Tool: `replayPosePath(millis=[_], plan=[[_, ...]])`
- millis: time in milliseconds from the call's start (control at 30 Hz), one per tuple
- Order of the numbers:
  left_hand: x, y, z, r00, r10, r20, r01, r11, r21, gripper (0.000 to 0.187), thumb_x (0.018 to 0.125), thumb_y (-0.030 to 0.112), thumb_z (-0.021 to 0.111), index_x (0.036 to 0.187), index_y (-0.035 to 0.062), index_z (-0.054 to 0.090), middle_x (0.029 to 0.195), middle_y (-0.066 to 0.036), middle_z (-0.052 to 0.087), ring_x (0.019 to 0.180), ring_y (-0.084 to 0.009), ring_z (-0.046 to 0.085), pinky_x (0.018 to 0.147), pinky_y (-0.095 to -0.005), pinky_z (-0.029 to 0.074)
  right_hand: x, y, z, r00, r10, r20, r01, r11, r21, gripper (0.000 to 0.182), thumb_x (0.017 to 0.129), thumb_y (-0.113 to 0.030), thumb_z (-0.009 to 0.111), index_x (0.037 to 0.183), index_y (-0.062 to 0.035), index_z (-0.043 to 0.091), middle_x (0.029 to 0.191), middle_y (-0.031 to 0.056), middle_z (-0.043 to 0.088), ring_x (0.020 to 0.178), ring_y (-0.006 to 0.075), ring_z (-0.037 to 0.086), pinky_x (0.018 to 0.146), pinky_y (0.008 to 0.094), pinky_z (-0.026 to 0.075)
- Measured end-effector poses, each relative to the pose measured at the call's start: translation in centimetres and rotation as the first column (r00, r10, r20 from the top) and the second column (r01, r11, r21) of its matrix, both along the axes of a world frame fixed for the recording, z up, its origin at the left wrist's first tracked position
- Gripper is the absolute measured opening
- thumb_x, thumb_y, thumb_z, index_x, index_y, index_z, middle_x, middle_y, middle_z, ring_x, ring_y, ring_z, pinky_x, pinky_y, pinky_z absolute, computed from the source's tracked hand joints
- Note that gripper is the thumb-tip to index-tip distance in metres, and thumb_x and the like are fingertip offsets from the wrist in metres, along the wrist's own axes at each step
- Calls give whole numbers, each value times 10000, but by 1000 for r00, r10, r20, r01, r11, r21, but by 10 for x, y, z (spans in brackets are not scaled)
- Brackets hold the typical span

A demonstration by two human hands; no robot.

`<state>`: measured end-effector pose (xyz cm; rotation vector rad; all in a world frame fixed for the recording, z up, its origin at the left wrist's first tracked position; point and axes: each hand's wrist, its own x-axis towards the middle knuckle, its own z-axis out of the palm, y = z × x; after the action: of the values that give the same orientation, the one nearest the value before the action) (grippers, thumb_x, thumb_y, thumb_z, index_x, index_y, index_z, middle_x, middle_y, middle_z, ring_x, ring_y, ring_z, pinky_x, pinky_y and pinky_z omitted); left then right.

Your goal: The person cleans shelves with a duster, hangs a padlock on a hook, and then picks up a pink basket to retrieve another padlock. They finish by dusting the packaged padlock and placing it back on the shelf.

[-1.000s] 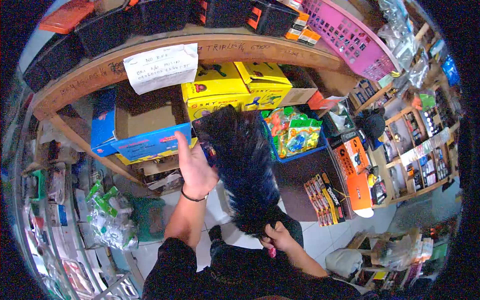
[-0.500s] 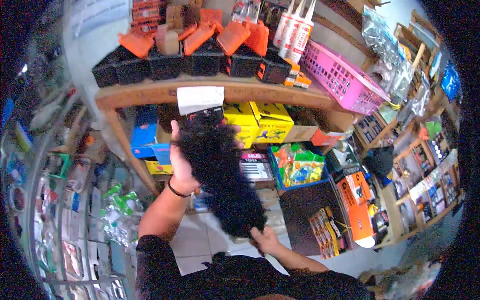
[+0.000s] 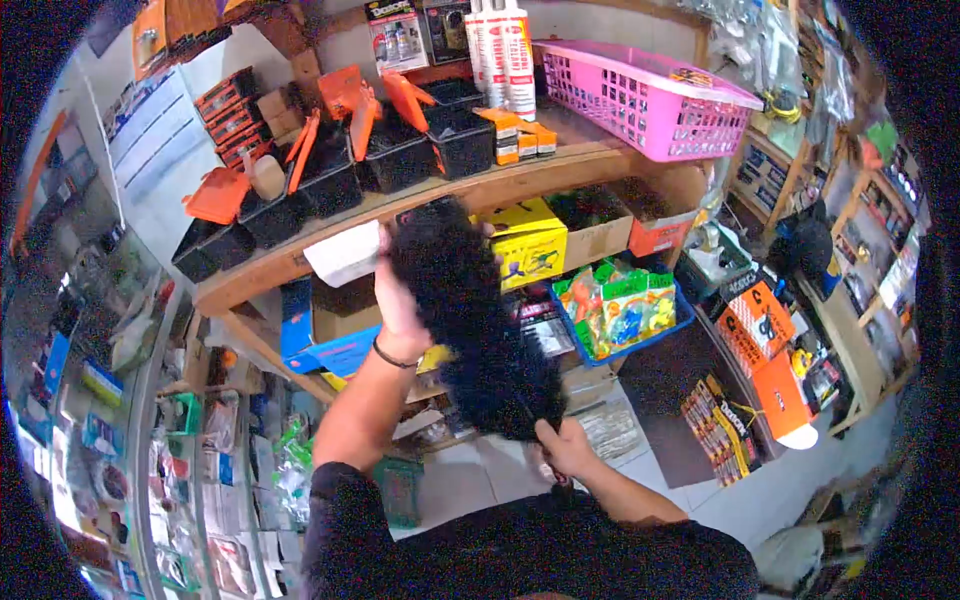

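Note:
A long, fluffy black duster point(image 3: 465, 310) lies slanted between my hands, upper end toward the shelf. My left hand point(image 3: 398, 305), with a dark band at the wrist, cradles its upper part from behind. Fingertips peek out on the far side; the rest of those fingers is hidden by the pile. Lower down, my right hand point(image 3: 567, 449) is closed around the duster's narrow end, close to my body. A white card point(image 3: 345, 252) sticks out to the left of the duster's upper end, by my left hand.
Ahead is a wooden shelf point(image 3: 290, 245) bearing black bins point(image 3: 395, 160) with orange lids, white cartridges point(image 3: 519, 65) and a pink basket point(image 3: 650, 110). Yellow boxes point(image 3: 530, 245) and a blue tray point(image 3: 625, 352) of bagged goods sit below. A glass display case point(image 3: 200, 450) stands left.
My view has turned, so the shelf now slants. The duster and both hands appear further right, and the white card has swung from above the duster to its left side.

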<state>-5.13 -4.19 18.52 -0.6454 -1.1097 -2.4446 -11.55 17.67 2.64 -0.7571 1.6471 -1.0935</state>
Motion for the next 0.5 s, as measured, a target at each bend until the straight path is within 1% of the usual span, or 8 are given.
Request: replayPosePath(millis=[67,133,200,233,267,333,400,500], plan=[[-21,3,3,907,362,216,-399,903,160,510,867,439,318,1200,65,413,1167,-130,486,1027,-285,490,869,-414,396,-18,-16,-38,942,-270,198,328,861,-388,434,844,-372,465,541,-61,475,437,28,452,320,118,405,318,287,324],[-38,2,3,899,365,243,-406,903,144,520,866,444,320,1202,55,400,1167,-141,480,1016,-298,494,825,-414,429,-35,-10,-27,967,-175,184,215,951,-224,335,873,-292,449,624,-69,445,500,0,415,415,112,410,384,249,320],[-60,-22,-8,989,29,144,-31,999,9,549,871,488,290,1184,58,426,1174,-119,484,1000,-252,507,871,-385,393,-47,-15,-22,999,-27,-37,20,985,-173,329,876,-288,447,623,-78,434,489,-5,383,412,111,388,385,248,316],[-78,-36,-2,986,31,166,-8,991,-136,551,864,508,294,1169,76,448,1113,-95,529,971,-215,522,862,-391,393,-54,-18,-25,998,-34,-43,20,959,-282,332,879,-305,443,638,-78,428,485,-3,369,410,112,380,381,249,316],[-88,-40,-6,986,38,162,-16,990,-137,551,864,508,294,1169,76,448,1113,-95,529,971,-215,522,862,-391,393,-62,-20,-25,999,-27,-47,13,959,-283,332,879,-305,443,638,-78,428,485,-3,369,410,112,380,381,249,316],[-105,-24,12,900,300,316,-328,944,38,559,845,530,322,1158,87,460,1039,-72,565,917,-204,539,839,-430,398,-77,-26,-20,930,-170,327,283,898,-337,332,878,-327,442,669,-70,432,487,6,391,400,114,396,368,253,318],[-119,-41,3,940,149,308,-169,985,42,555,840,530,334,1155,92,464,1039,-48,571,989,-207,513,879,-413,374,-98,-32,-32,933,-136,332,268,879,-395,330,877,-338,443,689,-67,429,490,12,403,381,111,401,350,251,311],[-139,-36,2,931,178,319,-235,961,147,592,834,533,338,1175,58,432,1065,-89,543,982,-224,508,884,-388,376,-121,-33,-33,990,-49,134,100,908,-407,303,870,-329,460,727,-62,455,490,13,404,372,100,399,341,233,301]])
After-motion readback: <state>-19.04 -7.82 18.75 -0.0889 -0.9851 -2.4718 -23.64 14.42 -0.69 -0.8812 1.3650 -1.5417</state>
